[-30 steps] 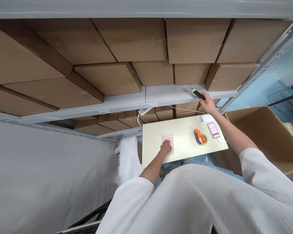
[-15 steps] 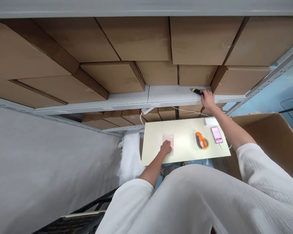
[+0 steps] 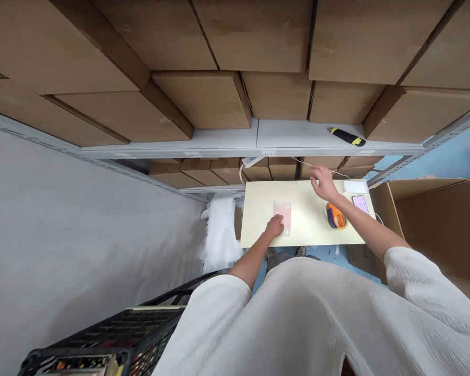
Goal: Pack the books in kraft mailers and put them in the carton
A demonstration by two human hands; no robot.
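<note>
A flat pink packet with a clear border lies on the pale yellow table. My left hand is at its lower left edge, fingers bent together and gripping it against the tabletop. My right hand hovers over the table's back edge with fingers apart and nothing in it. A black and yellow utility knife rests on the grey shelf above, beyond that hand. Under my right forearm sits an orange tape dispenser with a roll of tape.
Cardboard boxes fill the shelf. A phone and a white pad lie at the table's right. A large open carton stands right; white wrapping and a black crate are left.
My right hand has let go of the utility knife on the shelf and moved down and left over the table. My left hand has shifted towards the packet's left edge. The view has tilted.
</note>
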